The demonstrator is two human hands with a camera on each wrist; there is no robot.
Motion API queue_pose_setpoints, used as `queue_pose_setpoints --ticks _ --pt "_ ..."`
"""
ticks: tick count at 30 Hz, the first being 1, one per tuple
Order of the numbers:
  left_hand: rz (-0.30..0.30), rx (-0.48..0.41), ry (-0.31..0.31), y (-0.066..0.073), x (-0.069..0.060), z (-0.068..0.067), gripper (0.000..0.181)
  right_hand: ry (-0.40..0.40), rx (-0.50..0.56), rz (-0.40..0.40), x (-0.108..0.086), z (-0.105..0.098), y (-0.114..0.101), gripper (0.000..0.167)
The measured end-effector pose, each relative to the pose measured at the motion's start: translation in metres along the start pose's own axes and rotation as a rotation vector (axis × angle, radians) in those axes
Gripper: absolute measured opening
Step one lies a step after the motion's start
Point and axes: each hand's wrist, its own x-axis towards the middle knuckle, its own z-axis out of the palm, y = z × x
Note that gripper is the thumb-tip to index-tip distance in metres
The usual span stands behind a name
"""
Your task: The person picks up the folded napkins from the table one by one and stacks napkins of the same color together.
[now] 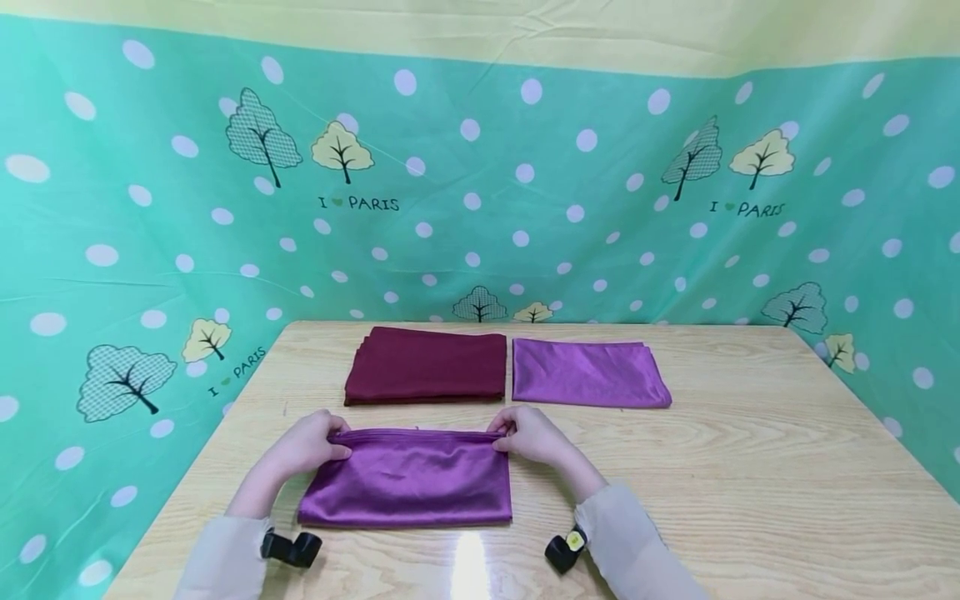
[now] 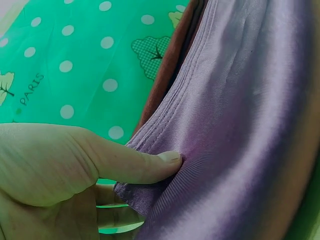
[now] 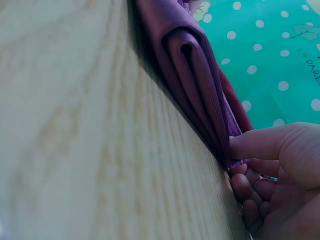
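A folded purple satin cloth (image 1: 412, 483) lies near the front of the wooden table. My left hand (image 1: 311, 446) pinches its far left corner between thumb and fingers; in the left wrist view the thumb presses on the cloth (image 2: 200, 135) beside its stitched hem. At the far right corner, my right hand (image 1: 528, 435) pinches the edge in the same way. Several stacked layers of the cloth (image 3: 192, 75) show from the side in the right wrist view, with the right thumb and fingers at their end.
Behind the purple cloth lies a folded dark red cloth (image 1: 427, 367). A lighter purple folded cloth (image 1: 588, 372) sits just right of it. A green dotted curtain (image 1: 525, 208) hangs behind the wooden table (image 1: 750, 467). Each wrist wears a small black camera (image 1: 292, 548).
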Motion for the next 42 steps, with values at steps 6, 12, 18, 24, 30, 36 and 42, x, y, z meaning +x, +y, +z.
queue_pose_setpoints --ticks 6,12,18,24,30,36,42 --pt "-0.035 -0.014 -0.008 0.001 -0.002 0.001 0.010 0.012 -0.025 0.003 -0.002 -0.001 -0.001 0.013" --pt "-0.023 -0.017 0.008 0.002 -0.004 0.001 0.010 -0.001 -0.001 0.009 -0.003 -0.002 0.000 0.013" --pt "-0.034 -0.011 0.016 0.003 -0.010 0.002 0.010 -0.032 0.047 0.001 -0.005 0.001 0.000 0.013" --pt "-0.032 -0.035 0.035 0.007 -0.010 0.004 0.009 -0.023 0.110 -0.010 -0.009 -0.004 -0.003 0.013" --pt "-0.008 -0.025 0.063 0.011 -0.006 0.002 0.010 -0.025 0.143 0.010 -0.010 -0.012 -0.007 0.015" --pt "0.006 -0.024 0.083 0.015 -0.005 0.000 0.010 -0.031 0.167 0.019 -0.013 -0.018 -0.012 0.017" --pt "0.025 -0.019 0.114 0.019 0.000 -0.001 0.011 -0.001 0.217 0.088 -0.017 -0.023 -0.017 0.017"
